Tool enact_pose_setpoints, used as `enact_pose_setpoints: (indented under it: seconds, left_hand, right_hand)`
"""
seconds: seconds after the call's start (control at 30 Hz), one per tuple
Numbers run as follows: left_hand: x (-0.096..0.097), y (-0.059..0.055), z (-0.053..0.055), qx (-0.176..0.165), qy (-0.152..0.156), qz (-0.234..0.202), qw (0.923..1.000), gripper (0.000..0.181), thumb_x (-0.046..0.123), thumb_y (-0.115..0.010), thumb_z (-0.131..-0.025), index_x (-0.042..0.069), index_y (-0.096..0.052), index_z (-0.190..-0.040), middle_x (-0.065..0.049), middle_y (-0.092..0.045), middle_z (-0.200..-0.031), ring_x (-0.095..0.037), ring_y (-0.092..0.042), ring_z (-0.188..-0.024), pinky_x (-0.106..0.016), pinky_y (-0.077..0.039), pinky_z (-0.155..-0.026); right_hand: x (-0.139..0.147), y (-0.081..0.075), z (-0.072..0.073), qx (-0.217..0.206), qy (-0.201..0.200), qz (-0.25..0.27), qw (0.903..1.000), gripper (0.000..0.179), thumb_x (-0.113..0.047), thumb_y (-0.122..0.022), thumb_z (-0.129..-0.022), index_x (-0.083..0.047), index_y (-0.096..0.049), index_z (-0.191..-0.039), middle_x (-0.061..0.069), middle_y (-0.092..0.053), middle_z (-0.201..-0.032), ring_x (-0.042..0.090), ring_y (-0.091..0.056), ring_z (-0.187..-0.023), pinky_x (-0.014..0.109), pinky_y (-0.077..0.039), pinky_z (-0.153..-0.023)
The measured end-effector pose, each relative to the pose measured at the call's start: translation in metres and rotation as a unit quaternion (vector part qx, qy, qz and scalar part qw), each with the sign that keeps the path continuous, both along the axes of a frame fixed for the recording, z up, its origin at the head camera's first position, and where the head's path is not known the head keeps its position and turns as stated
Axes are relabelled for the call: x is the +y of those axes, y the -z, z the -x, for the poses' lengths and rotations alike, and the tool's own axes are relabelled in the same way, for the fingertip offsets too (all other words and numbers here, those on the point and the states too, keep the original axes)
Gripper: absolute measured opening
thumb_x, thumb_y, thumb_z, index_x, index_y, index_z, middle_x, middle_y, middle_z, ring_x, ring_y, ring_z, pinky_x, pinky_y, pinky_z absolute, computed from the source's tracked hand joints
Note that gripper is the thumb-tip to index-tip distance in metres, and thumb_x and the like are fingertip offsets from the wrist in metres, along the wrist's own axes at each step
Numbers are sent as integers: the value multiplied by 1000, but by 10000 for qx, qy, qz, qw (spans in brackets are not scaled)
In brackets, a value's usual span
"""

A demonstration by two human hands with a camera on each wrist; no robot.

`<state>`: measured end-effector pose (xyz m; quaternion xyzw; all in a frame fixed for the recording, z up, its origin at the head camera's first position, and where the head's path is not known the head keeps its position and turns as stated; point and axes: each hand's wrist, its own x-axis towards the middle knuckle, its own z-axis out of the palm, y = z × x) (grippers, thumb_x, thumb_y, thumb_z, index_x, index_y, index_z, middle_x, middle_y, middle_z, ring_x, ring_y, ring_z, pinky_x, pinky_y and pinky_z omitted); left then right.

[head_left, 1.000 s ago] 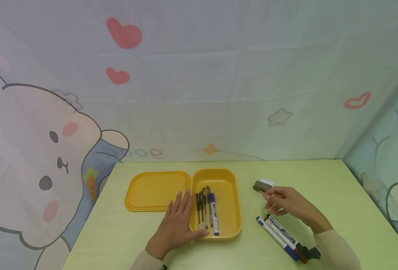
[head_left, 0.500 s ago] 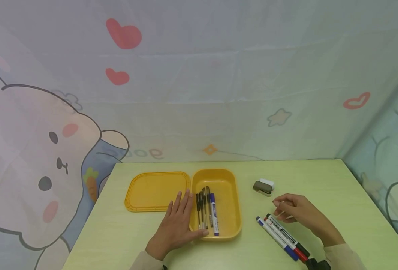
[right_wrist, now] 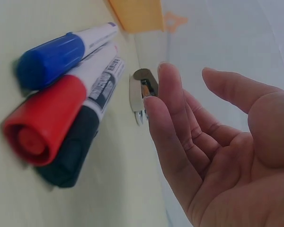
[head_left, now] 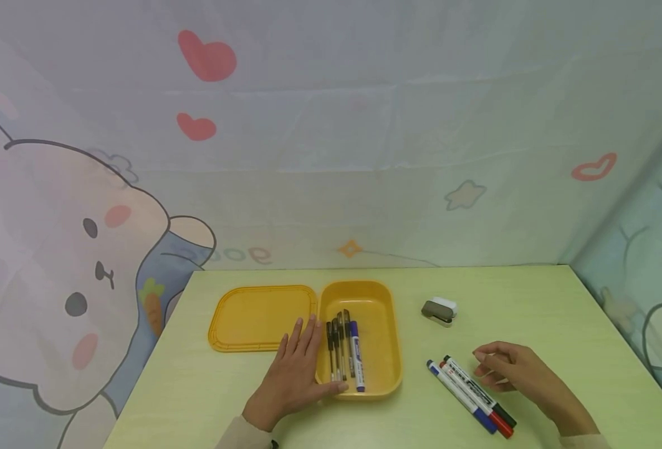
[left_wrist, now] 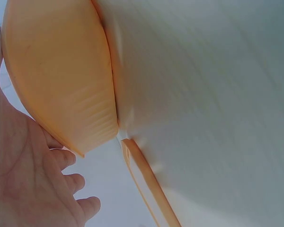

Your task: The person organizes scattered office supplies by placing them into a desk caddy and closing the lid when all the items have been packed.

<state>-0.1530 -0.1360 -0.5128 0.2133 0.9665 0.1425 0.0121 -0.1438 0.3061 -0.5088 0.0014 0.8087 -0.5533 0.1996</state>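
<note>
My left hand rests with straight fingers along the left rim of a yellow plastic box; its thumb lies over the near rim. Inside the box are several black-capped pens and a blue whiteboard marker, side by side. My right hand hovers with loosely bent fingers and holds nothing, as the right wrist view also shows. Just left of it three whiteboard markers lie together on the table: blue, red and black.
A yellow lid lies flat left of the box. Behind the markers sits a small dark grey stapler with a white block against it. The pale green table meets a printed curtain at the back.
My right hand has drawn back from the stapler, moving right and toward me, beside the three markers. The left hand stays on the box.
</note>
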Motion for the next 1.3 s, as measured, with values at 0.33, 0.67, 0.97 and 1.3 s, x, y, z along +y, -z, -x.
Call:
enact_pose_setpoints:
  seconds: [0.33, 0.67, 0.97, 1.3]
  left_hand:
    - [0, -1, 1, 12, 27, 40, 10000, 115, 79, -54, -87, 12, -1, -164, -11, -4, -171, -33, 1, -157, -62, -13, -123]
    - [0, -1, 0, 64, 18, -23, 10000, 115, 77, -57, -86, 11, -3, -164, -11, -6, -171, -34, -1, -157, -62, -14, -122]
    - [0, 0, -1, 56, -4, -40, 10000, 115, 77, -56, -87, 12, -2, -164, -12, -6, -171, -35, -1, -157, -63, -14, -122]
    - [0, 0, -1, 64, -6, -38, 10000, 115, 77, -56, -87, 10, -5, -164, -12, -6, -171, -34, 0, -157, -63, -15, -122]
  right_hand:
    - [11, 12, -20, -555, 384, -90, 9977, 56, -42, -60, -102, 6, -60, -131, 9, -75, -102, 23, -70, -88, 35, -61, -76]
    - [18, 23, -35, -776, 575, -146, 9952, 57, -43, -62, -101, 8, -60, -128, 10, -77, -100, 24, -70, -79, 34, -60, -72]
    - [29, 24, -38, -630, 369, 70, 9973, 57, -38, -59, -104, 11, -56, -131, 12, -77, -103, 24, -70, -81, 34, -61, -73]
    - [39, 25, -41, -498, 321, -33, 9982, 55, -33, -57, -105, 14, -54, -132, 10, -76, -100, 21, -69, -79, 32, -60, -72]
